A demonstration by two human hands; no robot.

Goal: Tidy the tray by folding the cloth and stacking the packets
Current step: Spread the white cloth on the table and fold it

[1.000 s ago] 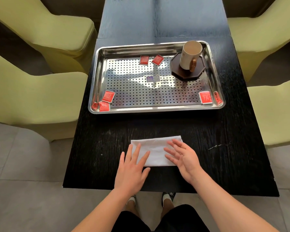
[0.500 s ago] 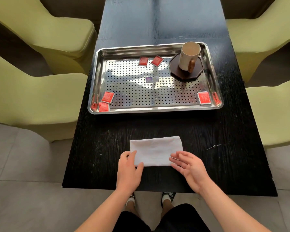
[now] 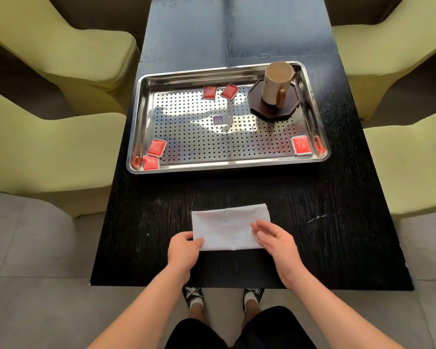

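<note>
Two hands work at the near edge of the black bench (image 3: 337,248), and between them lies the white cloth (image 3: 227,227), already a folded rectangle whose long axis runs left to right across your view, its far right corner tipped slightly higher than the left. Your left hand (image 3: 183,250) has its grip closed on the cloth's near left corner, thumb on top and fingers curled at the edge; your right hand (image 3: 275,239) is open, palm turned inward, fingers spread just over the right end and holding nothing. You look to be mid-fold, so the next move likely calls for carrying the pinched left end over to meet the right, keeping the edges square so the layers do not skew. Farther off, well apart from the cloth, sits the steel tray (image 3: 212,170) with its long side also running left to right. Five red packets lie scattered flat in it: two at the near left (image 3: 153,155), one at the near right (image 3: 301,145), two near the far middle (image 3: 220,91); none are stacked yet. At the far right a mug (image 3: 275,84) stands upright on a dark coaster (image 3: 292,107).
</note>
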